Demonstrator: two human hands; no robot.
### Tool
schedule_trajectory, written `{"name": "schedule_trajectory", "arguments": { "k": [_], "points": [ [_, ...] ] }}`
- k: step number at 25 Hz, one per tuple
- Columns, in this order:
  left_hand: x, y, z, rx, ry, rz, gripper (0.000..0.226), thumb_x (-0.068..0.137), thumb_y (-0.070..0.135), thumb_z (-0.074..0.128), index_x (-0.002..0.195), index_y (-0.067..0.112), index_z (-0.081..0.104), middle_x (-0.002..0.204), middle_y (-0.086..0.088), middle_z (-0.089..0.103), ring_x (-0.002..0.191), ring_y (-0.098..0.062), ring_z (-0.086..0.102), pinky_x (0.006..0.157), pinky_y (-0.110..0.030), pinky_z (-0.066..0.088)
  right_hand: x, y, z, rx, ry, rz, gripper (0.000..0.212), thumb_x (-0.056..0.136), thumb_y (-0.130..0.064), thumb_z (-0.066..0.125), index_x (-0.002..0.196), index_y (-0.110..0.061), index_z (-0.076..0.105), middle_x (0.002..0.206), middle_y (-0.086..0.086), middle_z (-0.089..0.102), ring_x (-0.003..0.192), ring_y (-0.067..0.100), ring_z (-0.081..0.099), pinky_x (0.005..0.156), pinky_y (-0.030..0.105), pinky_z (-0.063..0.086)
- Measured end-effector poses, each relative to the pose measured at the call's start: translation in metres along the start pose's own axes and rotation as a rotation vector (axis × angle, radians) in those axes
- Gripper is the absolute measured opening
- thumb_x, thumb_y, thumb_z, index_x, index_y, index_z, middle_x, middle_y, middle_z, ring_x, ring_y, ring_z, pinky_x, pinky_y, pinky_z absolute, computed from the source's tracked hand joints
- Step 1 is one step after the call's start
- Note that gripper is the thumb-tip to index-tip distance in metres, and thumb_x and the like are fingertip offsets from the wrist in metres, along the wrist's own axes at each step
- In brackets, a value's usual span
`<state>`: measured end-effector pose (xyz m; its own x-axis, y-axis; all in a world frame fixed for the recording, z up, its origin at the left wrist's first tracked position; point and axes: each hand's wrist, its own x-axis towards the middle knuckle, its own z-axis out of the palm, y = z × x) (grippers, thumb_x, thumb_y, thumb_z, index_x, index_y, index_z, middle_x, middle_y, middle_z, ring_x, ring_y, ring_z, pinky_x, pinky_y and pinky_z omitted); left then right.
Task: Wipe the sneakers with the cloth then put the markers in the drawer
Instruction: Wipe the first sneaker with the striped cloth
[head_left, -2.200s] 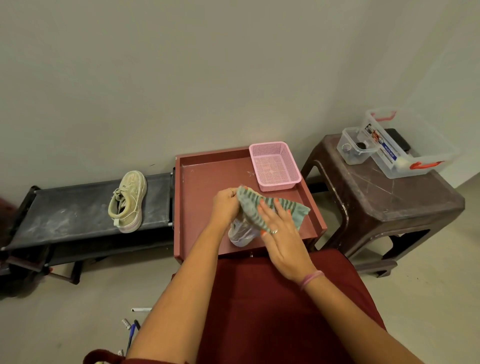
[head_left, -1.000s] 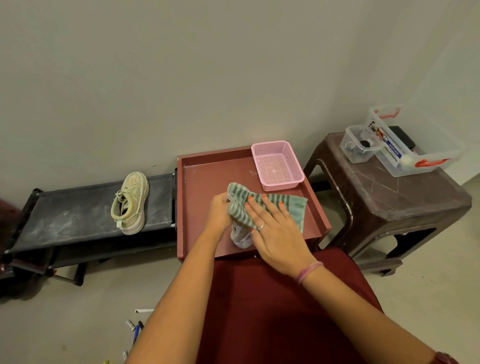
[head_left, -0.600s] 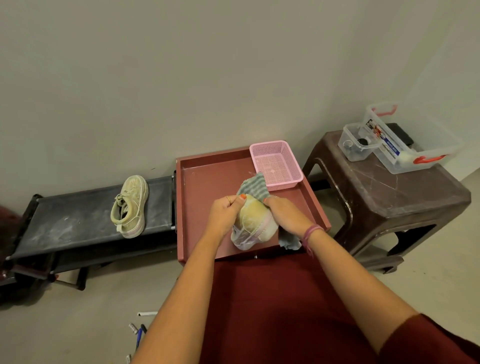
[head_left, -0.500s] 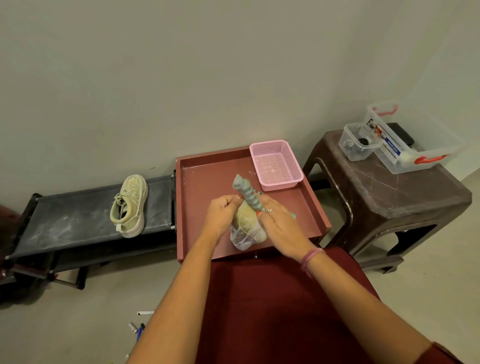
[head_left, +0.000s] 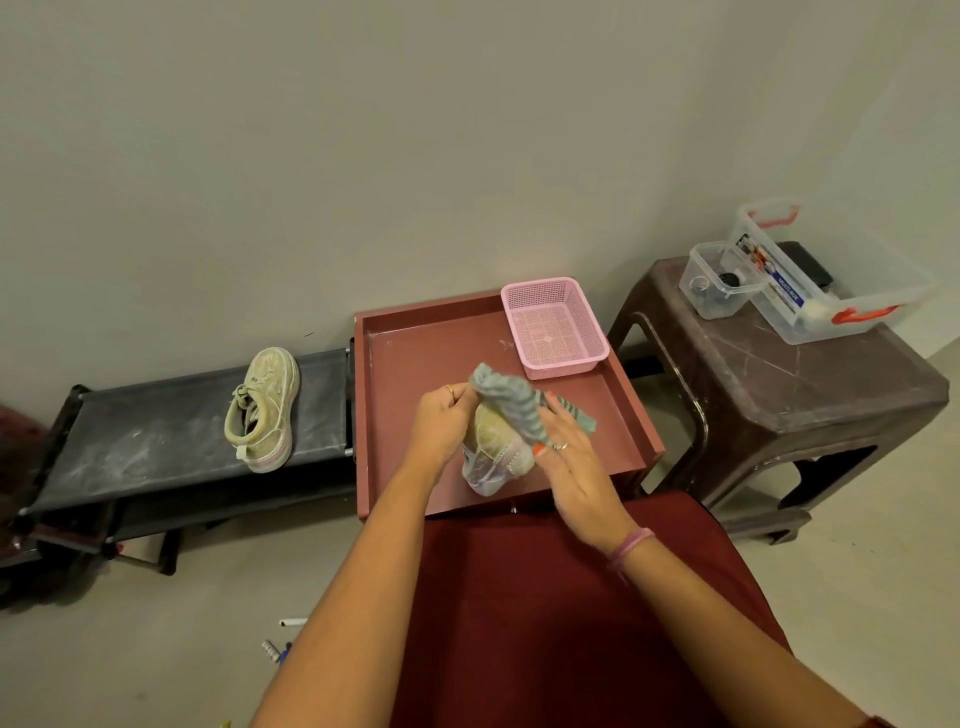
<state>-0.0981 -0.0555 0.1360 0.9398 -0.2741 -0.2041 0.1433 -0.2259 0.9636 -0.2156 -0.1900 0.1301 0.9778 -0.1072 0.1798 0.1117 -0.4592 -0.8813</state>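
- The sneaker (head_left: 493, 449) I am wiping sits over the near part of the red tray (head_left: 415, 343), its long axis running near to far, one end pointing back at me and the far end hidden under the cloth (head_left: 511, 402).
- The striped cloth drapes over the far top of that sneaker, bunched, one tail hanging off to the right.
- My right hand (head_left: 566, 462) lies just right of the sneaker, fingers fairly straight and pressed on the cloth, thumb tucked beneath its fold.
- My left hand (head_left: 441, 423) is on the left side, fingers curled round the sneaker's far edge to steady it.
- Judging from this, the next stroke should run along the long axis, the right hand dragging the cloth toward me while the left holds firm.
- The second sneaker (head_left: 264, 410) lies well apart to the left on the black desk (head_left: 130, 441), also near to far; my left hand is the nearer one.
- A few markers (head_left: 280, 642) lie on the floor, near left.
- A pink basket (head_left: 553, 325) stands in the tray's far right corner.
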Motion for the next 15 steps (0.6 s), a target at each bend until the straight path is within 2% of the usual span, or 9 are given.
{"name": "schedule_trajectory", "arguments": {
  "k": [2, 5, 7, 8, 10, 11, 12, 13, 15],
  "points": [
    [0.001, 0.002, -0.001, -0.081, -0.001, -0.047, 0.025, 0.094, 0.016, 0.058, 0.071, 0.013, 0.067, 0.065, 0.002, 0.064, 0.059, -0.009, 0.056, 0.054, -0.021, 0.047, -0.016, 0.017, 0.005, -0.299, -0.081, -0.192, 0.049, 0.096, -0.024, 0.036, 0.145, -0.027, 0.031, 0.153, -0.016, 0.028, 0.146, 0.010, 0.010, 0.119, 0.027, 0.008],
    [0.002, 0.001, 0.001, 0.005, -0.049, -0.006, 0.033, 0.097, 0.024, 0.055, 0.070, 0.009, 0.066, 0.058, 0.000, 0.060, 0.051, -0.009, 0.051, 0.048, -0.020, 0.042, -0.021, 0.034, 0.003, -0.341, 0.008, -0.266, 0.051, 0.095, -0.020, 0.037, 0.146, -0.018, 0.031, 0.154, -0.008, 0.028, 0.147, 0.015, 0.011, 0.119, 0.026, 0.012],
    [0.002, -0.001, 0.002, 0.054, -0.046, 0.030, 0.037, 0.097, 0.024, 0.053, 0.066, 0.004, 0.058, 0.055, -0.008, 0.050, 0.049, -0.017, 0.045, 0.047, -0.026, 0.034, -0.010, 0.033, 0.002, -0.177, 0.079, -0.145, 0.048, 0.096, -0.022, 0.034, 0.144, -0.015, 0.038, 0.150, -0.004, 0.037, 0.143, 0.011, 0.023, 0.117, 0.024, 0.019],
    [0.003, -0.003, 0.003, 0.059, -0.038, 0.040, 0.039, 0.097, 0.024, 0.053, 0.064, 0.005, 0.054, 0.054, -0.009, 0.046, 0.048, -0.019, 0.044, 0.047, -0.027, 0.033, 0.000, 0.032, 0.000, -0.030, 0.110, -0.021, 0.044, 0.096, -0.024, 0.034, 0.137, -0.014, 0.047, 0.140, -0.001, 0.049, 0.135, 0.005, 0.037, 0.112, 0.026, 0.028],
    [0.003, -0.004, 0.001, 0.068, 0.001, 0.036, 0.041, 0.097, 0.025, 0.054, 0.059, 0.010, 0.052, 0.052, -0.003, 0.042, 0.049, -0.016, 0.041, 0.046, -0.025, 0.034, 0.017, 0.025, -0.003, 0.258, 0.169, 0.217, 0.036, 0.093, -0.028, 0.035, 0.112, -0.010, 0.061, 0.109, 0.002, 0.063, 0.103, -0.005, 0.056, 0.093, 0.033, 0.043],
    [0.003, -0.003, 0.000, 0.062, 0.020, 0.029, 0.039, 0.096, 0.026, 0.055, 0.060, 0.012, 0.053, 0.052, -0.001, 0.042, 0.050, -0.016, 0.041, 0.047, -0.025, 0.034, 0.020, 0.020, -0.003, 0.302, 0.163, 0.252, 0.036, 0.092, -0.028, 0.035, 0.108, -0.009, 0.061, 0.105, 0.003, 0.063, 0.096, -0.005, 0.056, 0.090, 0.034, 0.044],
    [0.004, -0.004, -0.001, 0.049, 0.026, 0.024, 0.038, 0.096, 0.026, 0.055, 0.061, 0.013, 0.055, 0.052, 0.000, 0.043, 0.052, -0.018, 0.041, 0.049, -0.026, 0.034, 0.017, 0.016, -0.003, 0.249, 0.134, 0.214, 0.035, 0.093, -0.026, 0.035, 0.114, -0.011, 0.059, 0.112, 0.001, 0.062, 0.103, -0.005, 0.055, 0.094, 0.031, 0.042],
    [0.004, -0.003, -0.002, 0.039, 0.020, 0.023, 0.037, 0.096, 0.027, 0.055, 0.062, 0.013, 0.057, 0.052, 0.000, 0.044, 0.053, -0.019, 0.042, 0.049, -0.027, 0.034, 0.010, 0.014, 0.001, 0.146, 0.084, 0.122, 0.037, 0.095, -0.022, 0.035, 0.126, -0.015, 0.054, 0.126, -0.003, 0.056, 0.119, -0.005, 0.047, 0.103, 0.025, 0.036],
    [0.004, -0.002, -0.003, 0.032, -0.002, 0.023, 0.037, 0.097, 0.025, 0.054, 0.062, 0.015, 0.063, 0.051, 0.004, 0.052, 0.050, -0.014, 0.045, 0.047, -0.023, 0.036, -0.006, 0.015, 0.006, -0.167, 0.005, -0.098, 0.048, 0.097, -0.014, 0.038, 0.145, -0.021, 0.035, 0.151, -0.011, 0.033, 0.143, 0.003, 0.018, 0.116, 0.018, 0.015]
  ]
}}
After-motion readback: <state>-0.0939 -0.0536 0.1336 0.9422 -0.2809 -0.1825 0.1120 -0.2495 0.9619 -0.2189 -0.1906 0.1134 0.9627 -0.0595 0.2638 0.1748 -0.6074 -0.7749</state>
